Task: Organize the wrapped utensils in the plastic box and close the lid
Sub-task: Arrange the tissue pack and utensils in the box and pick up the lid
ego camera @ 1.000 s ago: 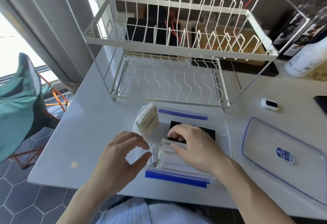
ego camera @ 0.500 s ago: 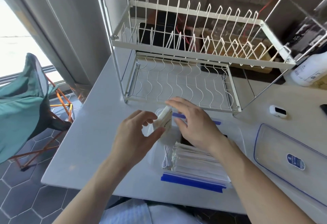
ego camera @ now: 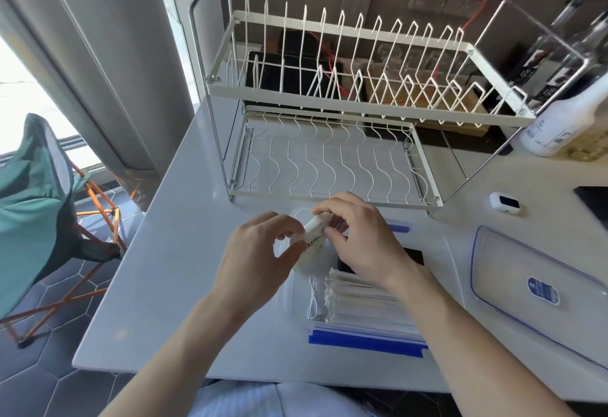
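Since half a second ago both hands have closed round the small white packet [ego camera: 312,235] and lifted it above the plastic box [ego camera: 289,298]. From here I judge it could slip and land crooked on the wrapped utensils [ego camera: 358,301] at 6 o'clock, blocking the lid [ego camera: 539,288] at 3 o'clock on the worktop [ego camera: 171,268]. Left hand [ego camera: 256,265] pinches its lower end; right hand [ego camera: 365,239] pinches its top, both grips narrow.

Mid-frame, both hands — left hand [ego camera: 260,258], right hand [ego camera: 362,239] — pinch a small white packet [ego camera: 312,235] above the clear box [ego camera: 289,298]; its lid [ego camera: 539,288] lies at right.
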